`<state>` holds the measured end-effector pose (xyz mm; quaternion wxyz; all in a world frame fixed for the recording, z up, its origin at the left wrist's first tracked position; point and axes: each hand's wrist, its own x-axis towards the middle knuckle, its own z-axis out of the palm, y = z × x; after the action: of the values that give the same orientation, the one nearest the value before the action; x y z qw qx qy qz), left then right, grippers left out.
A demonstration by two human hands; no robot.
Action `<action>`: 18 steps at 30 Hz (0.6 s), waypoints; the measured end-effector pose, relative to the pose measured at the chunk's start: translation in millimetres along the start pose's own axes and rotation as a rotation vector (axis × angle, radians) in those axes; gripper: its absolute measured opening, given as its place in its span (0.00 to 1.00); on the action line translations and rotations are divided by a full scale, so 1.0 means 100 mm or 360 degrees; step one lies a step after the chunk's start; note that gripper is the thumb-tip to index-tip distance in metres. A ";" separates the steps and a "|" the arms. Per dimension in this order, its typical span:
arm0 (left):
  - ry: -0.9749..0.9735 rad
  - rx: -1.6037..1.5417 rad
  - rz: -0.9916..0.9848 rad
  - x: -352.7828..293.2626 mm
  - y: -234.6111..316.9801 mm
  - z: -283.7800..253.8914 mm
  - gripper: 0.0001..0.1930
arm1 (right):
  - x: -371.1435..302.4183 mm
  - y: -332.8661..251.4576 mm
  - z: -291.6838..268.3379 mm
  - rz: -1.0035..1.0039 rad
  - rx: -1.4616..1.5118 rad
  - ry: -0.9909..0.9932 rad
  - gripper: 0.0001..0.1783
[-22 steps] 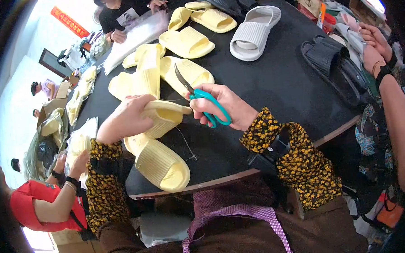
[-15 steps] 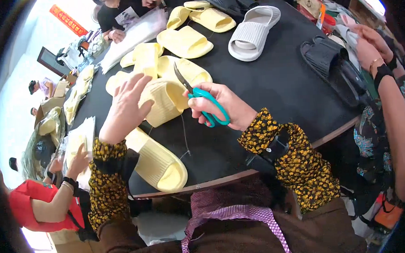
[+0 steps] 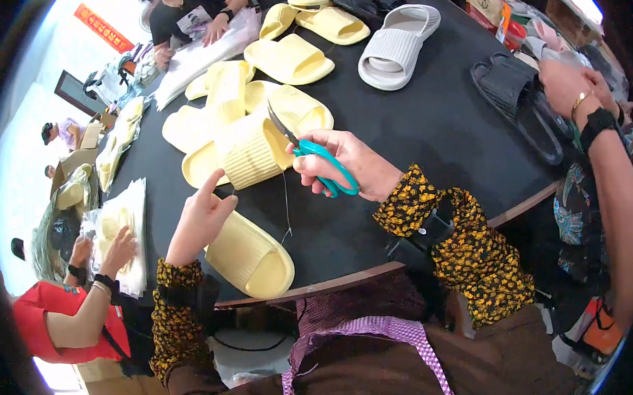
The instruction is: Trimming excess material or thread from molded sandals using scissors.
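Note:
My right hand (image 3: pixel 350 164) grips teal-handled scissors (image 3: pixel 342 175), their dark, slightly parted blades pointing up and left. The right fingers touch the edge of a yellow slipper (image 3: pixel 254 154), and a thin thread (image 3: pixel 287 206) hangs from that slipper. Just below it my left hand (image 3: pixel 204 220) has its index finger stretched out and the thumb apart, with nothing visible between them. Its fingertip is close to the slipper's lower left edge. Another yellow slipper (image 3: pixel 252 255) lies by the table's near edge, beside my left hand. Several more yellow slippers (image 3: pixel 289 59) lie beyond.
A grey slipper (image 3: pixel 399 49) and black slippers (image 3: pixel 513 97) lie on the dark round table (image 3: pixel 427 143). Clear plastic bags (image 3: pixel 204 57) are under a co-worker's hands at the far side. People work at left, in a red top (image 3: pixel 67 321), and at right.
My left hand has moved down toward me, from over the slippers to beside the lower edge of the middle one. My right hand and the scissors have hardly moved.

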<state>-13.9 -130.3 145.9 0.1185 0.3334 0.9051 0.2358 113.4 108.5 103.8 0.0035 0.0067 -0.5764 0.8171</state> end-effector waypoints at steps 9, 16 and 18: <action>-0.0272 -0.0322 0.0026 0.21 -0.20 0.06 0.23 | 0.00 0.00 0.04 -0.0015 0.0022 0.0021 0.21; -0.0372 -0.0064 0.0127 0.17 -0.21 0.03 0.24 | -0.01 0.01 0.02 -0.0044 0.0032 -0.0035 0.20; -0.0425 -0.0245 0.0234 0.15 -0.23 0.04 0.24 | -0.01 0.01 0.02 -0.0053 0.0021 -0.0054 0.21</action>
<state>-36.3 -134.1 129.9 0.2453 0.4171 0.8337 0.2662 114.3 106.1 103.9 0.0072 0.0303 -0.5707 0.8206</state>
